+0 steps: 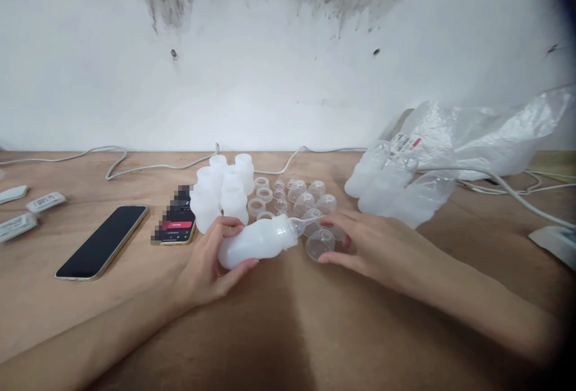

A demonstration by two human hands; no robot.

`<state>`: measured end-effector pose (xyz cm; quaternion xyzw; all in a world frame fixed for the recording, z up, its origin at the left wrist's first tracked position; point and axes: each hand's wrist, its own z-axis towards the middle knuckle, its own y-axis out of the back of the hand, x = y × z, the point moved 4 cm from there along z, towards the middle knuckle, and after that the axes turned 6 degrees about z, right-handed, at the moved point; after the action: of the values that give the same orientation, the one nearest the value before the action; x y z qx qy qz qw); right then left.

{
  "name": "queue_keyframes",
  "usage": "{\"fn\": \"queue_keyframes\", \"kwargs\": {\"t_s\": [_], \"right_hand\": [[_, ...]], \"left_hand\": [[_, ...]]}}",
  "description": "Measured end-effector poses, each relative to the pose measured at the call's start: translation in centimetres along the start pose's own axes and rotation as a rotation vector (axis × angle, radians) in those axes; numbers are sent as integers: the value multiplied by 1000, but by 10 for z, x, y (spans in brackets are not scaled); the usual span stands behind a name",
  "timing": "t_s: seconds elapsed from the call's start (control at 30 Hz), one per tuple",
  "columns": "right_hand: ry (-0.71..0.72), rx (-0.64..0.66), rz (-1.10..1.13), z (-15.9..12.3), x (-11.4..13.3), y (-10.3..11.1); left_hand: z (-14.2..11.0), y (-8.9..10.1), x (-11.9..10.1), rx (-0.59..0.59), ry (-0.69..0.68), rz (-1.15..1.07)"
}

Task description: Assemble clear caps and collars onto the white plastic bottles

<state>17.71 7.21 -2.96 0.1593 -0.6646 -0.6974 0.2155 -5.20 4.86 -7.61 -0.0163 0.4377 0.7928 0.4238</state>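
Bottle [256, 244] gripped sideways by left hand [207, 268]; right hand [373, 244] loosely touches one cap [320, 243]. Two phones [102, 241]; cap count unclear.

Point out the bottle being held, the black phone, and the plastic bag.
bottle [254, 246], head view, middle of its white body.
black phone [102, 241], head view, centre of its dark screen.
plastic bag [486, 133], head view, crinkled upper side.

Bare counter [288, 331] lies open toward the viewer; upright bottles [222, 193], clear caps [306, 199] and a plastic bag [472, 139] crowd behind, 2 phones [101, 241] block left
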Motion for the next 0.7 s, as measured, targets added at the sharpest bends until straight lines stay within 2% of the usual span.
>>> {"fn": "queue_keyframes", "kwargs": {"t_s": [0.27,0.47,0.6,0.7], "right_hand": [[45,70,-50,2,5,-17],[53,107,-21,4,11,-21],[89,106,79,3,8,-21],[112,103,245,4,5,-13]], "left_hand": [[-2,0,1,31,68,-53],[-1,-1,1,24,59,-55],[1,1,0,22,51,-31],[2,1,0,32,53,-26]]}}
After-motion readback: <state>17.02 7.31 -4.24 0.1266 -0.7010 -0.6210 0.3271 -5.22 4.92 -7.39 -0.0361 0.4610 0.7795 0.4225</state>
